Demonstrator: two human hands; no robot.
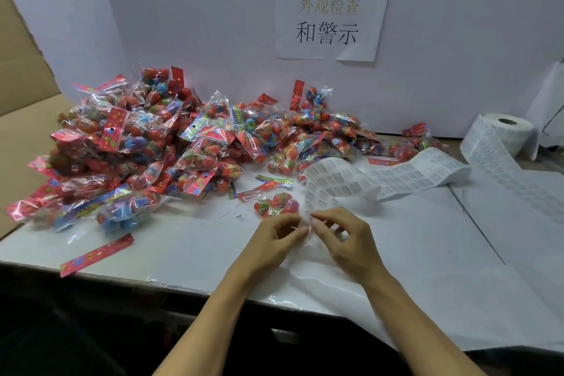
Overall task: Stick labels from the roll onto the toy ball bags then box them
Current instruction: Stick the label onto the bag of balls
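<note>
A label roll [505, 134] stands at the far right, and its strip of small labels [406, 175] runs leftwards over the table to my hands. My left hand [274, 241] and my right hand [341, 235] meet at the strip's near end [309, 217], fingertips pinching it together. Whether a label is peeled off I cannot tell. One toy ball bag [276, 203] with red balls lies just beyond my fingers. A big heap of toy ball bags [171, 143] covers the left and middle of the table.
An open cardboard box [21, 119] stands at the left edge. A white backboard with a paper sign [331, 14] closes the back. A loose red header card [96, 255] lies near the front left edge. White paper sheets [457, 253] cover the table's right side.
</note>
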